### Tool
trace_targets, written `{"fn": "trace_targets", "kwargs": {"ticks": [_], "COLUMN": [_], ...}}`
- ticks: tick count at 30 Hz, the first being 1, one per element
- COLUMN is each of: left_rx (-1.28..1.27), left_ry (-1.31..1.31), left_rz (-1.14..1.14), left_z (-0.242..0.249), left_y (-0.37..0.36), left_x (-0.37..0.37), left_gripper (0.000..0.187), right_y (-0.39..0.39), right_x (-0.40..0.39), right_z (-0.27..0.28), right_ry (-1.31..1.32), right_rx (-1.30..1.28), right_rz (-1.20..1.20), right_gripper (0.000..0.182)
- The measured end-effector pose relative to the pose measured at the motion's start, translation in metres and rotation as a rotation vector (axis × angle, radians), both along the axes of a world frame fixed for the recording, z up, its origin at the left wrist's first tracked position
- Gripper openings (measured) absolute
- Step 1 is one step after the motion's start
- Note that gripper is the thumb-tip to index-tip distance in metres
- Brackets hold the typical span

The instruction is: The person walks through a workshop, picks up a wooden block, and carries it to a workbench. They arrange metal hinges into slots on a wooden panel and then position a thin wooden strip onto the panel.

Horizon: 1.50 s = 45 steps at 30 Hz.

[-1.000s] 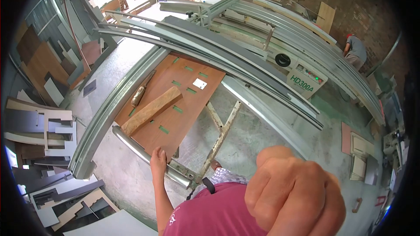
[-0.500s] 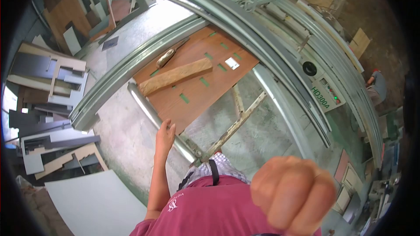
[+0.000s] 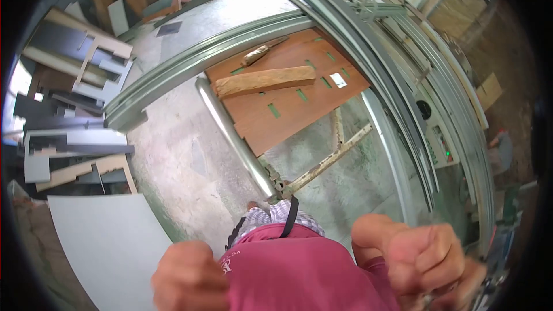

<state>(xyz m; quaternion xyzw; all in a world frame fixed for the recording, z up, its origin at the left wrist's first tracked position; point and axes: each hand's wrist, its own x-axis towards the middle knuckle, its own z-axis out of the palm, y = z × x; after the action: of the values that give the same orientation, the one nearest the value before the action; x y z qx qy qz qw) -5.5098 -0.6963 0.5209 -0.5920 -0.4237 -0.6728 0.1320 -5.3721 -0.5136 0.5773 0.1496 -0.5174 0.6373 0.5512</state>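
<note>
My left hand [image 3: 187,276] is raised at the bottom of the view, in front of the maroon shirt [image 3: 288,276]. Motion smears it, but its fingers look curled in, and anything inside them is hidden. My right hand [image 3: 429,256] is up at the lower right with its fingers folded into a fist; whether something sits in it cannot be seen. Neither hand touches the brown wood-grain panel [image 3: 253,124] beyond them, which has several green-edged slots. On that panel rest a long rough wooden block [image 3: 268,80], a tool with a worn handle [image 3: 255,55] and a white card [image 3: 338,80].
A metal roller [image 3: 236,141] flanks the panel, with a rusty frame bar [image 3: 328,161] nearer me. Long metal rails [image 3: 368,52] cross on the right beside a control panel [image 3: 440,147]. Board offcuts [image 3: 109,75] and a pale sheet [image 3: 106,242] lie left. Another person [image 3: 501,150] is far right.
My left hand has left the roller and panel edge and come back to my body. My right hand has shifted right, still curled. The view has turned, so the panel appears farther right.
</note>
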Motion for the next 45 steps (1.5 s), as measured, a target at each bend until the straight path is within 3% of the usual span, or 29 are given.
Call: {"fn": "trace_targets", "kwargs": {"ticks": [1,3,4,5,6,7,8,10,11,13,14,16,18,20,21,22,23,25,29,30,32,33,34,36,40,41,42,44,45], "left_rx": [0.279,0.289,0.303,0.207,0.202,0.18,0.159,0.215,0.231,0.138,0.081,-0.018,-0.155,-0.39,-0.465,-0.545,-0.531,-0.767,-0.942,-0.947,-1.216,-1.195,-1.188,-1.405,-1.401,-1.266,-1.277,-1.21,-1.178], "left_ry": [0.125,0.047,-0.024,-0.017,-0.01,-0.062,-0.114,-0.045,-0.012,0.056,0.09,0.022,-0.193,-0.455,-0.535,-0.615,-0.534,-0.477,0.173,0.179,0.381,0.366,0.367,0.246,0.338,0.381,0.349,0.109,0.131], "left_rz": [0.067,0.21,0.313,0.25,0.278,0.338,0.385,0.38,0.501,0.719,0.666,0.549,0.849,0.833,0.784,0.736,0.692,0.702,0.876,0.873,1.051,1.043,1.043,0.944,0.923,0.883,0.922,0.831,0.861], "left_z": [0.006,0.022,0.03,0.036,0.038,0.039,0.04,0.035,0.028,0.009,-0.006,-0.043,-0.05,-0.068,-0.079,-0.093,-0.101,-0.123,-0.207,-0.215,-0.232,-0.251,-0.251,-0.252,-0.242,-0.238,-0.227,-0.21,-0.206], "left_y": [0.006,0.009,0.005,-0.005,-0.01,-0.012,-0.013,-0.011,-0.009,-0.011,-0.021,-0.039,-0.001,0.009,0.014,0.022,0.039,0.067,0.106,0.115,0.126,0.126,0.126,0.131,0.133,0.13,0.127,0.127,0.125], "left_x": [0.008,0.035,0.045,0.047,0.053,0.061,0.066,0.064,0.065,0.057,0.039,0.002,-0.002,-0.023,-0.038,-0.054,-0.07,-0.11,-0.218,-0.233,-0.259,-0.279,-0.286,-0.296,-0.295,-0.288,-0.276,-0.246,-0.233], "left_gripper": [0.008,0.006,0.014,0.018,0.018,0.018,0.019,0.021,0.021,0.03,0.016,0.013,0.007,0.009,0.009,0.01,0.012,0.021,0.074,0.074,0.097,0.103,0.103,0.103,0.081,0.069,0.069,0.066,0.065], "right_y": [0.002,-0.01,-0.014,-0.001,0.0,-0.002,-0.007,-0.025,-0.005,0.015,0.006,0.014,0.039,0.059,0.07,0.078,0.084,0.097,0.104,0.103,0.101,0.1,0.1,0.104,0.111,0.115,0.119,0.121,0.121], "right_x": [0.011,0.0,-0.009,-0.044,-0.061,-0.073,-0.078,-0.08,-0.053,-0.113,-0.127,-0.132,-0.121,-0.093,-0.086,-0.078,-0.07,-0.047,-0.025,-0.024,-0.024,-0.023,-0.021,-0.018,-0.004,-0.006,-0.011,-0.018,-0.023], "right_z": [-0.002,-0.005,-0.006,-0.017,-0.021,-0.024,-0.028,-0.037,-0.054,-0.084,-0.101,-0.142,-0.189,-0.222,-0.223,-0.226,-0.227,-0.23,-0.241,-0.239,-0.23,-0.228,-0.227,-0.227,-0.233,-0.234,-0.233,-0.23,-0.229], "right_ry": [-0.205,-0.206,-0.192,0.362,0.373,0.493,0.612,0.261,-0.358,-0.37,-0.589,-1.122,-1.405,-1.265,-1.264,-1.428,-1.595,-1.637,-1.704,-1.702,-1.714,-1.713,-1.674,-1.635,-1.66,-1.644,-1.628,-1.589,-1.583], "right_rx": [0.066,0.168,0.266,0.454,0.444,0.387,0.332,0.26,0.411,0.909,0.828,1.379,1.515,1.249,1.242,1.211,1.166,1.11,0.973,0.966,0.942,0.939,0.915,0.896,0.839,0.84,0.882,0.729,0.774], "right_rz": [0.138,0.116,0.057,0.097,0.122,0.148,0.16,0.139,0.112,0.142,0.237,0.238,0.564,0.496,0.471,0.485,0.51,0.423,0.29,0.292,0.327,0.323,0.304,0.275,0.194,0.185,0.216,0.223,0.278], "right_gripper": [0.028,0.03,0.033,0.034,0.034,0.015,0.02,0.016,0.017,0.031,0.037,0.041,0.041,0.039,0.039,0.041,0.042,0.043,0.043,0.043,0.043,0.043,0.043,0.043,0.041,0.041,0.041,0.04,0.04]}}
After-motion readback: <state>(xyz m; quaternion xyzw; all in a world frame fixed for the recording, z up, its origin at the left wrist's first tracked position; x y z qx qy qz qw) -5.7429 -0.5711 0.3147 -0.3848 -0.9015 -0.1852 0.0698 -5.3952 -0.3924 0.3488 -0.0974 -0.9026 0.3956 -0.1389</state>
